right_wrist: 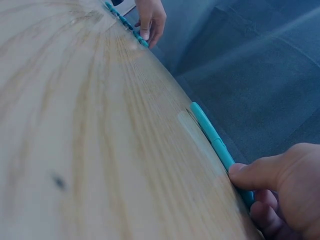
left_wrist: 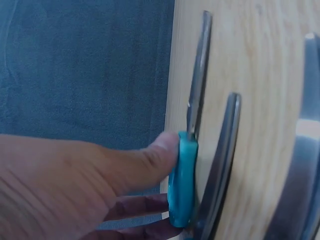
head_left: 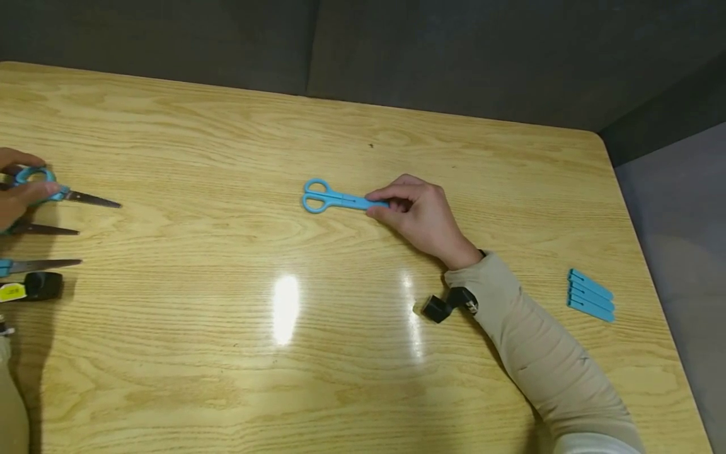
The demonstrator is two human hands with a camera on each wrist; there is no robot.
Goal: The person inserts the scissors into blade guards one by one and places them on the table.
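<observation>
Blue plastic-handled scissors (head_left: 334, 199) lie mid-table on the light wooden table (head_left: 283, 353); I see my right hand (head_left: 422, 217) pinching their sheathed blade end. My left hand (head_left: 17, 189) grips the handle of bare steel-bladed blue scissors (head_left: 68, 195) at the left edge. Blue plastic sheaths (head_left: 590, 295) lie well apart, right.

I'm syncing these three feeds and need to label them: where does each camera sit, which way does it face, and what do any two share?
Head: worn high, looking forward and down at the table; both hands and a beige sleeve show.
Left wrist: along the left hand gripping bare-bladed scissors.
Right wrist: low across the wood, right hand pinching the covered scissors.
Shared: head and right wrist both show the covered scissors.
</observation>
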